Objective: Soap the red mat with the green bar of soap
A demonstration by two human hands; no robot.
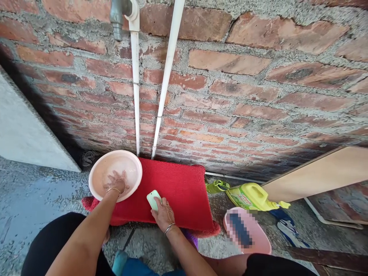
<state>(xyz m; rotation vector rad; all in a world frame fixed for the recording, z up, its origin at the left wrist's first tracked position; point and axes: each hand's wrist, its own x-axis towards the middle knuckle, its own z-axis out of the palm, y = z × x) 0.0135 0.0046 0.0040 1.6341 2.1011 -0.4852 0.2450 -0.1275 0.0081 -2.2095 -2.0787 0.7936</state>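
The left hand (116, 182) lies spread, fingers apart, inside the round pink bowl (99, 168), probably in shallow water. The right hand (163, 212) is closed around a smooth pale-green bar of soap (152, 198), pressing it onto the coarse red mat (184, 191) beside the bowl.
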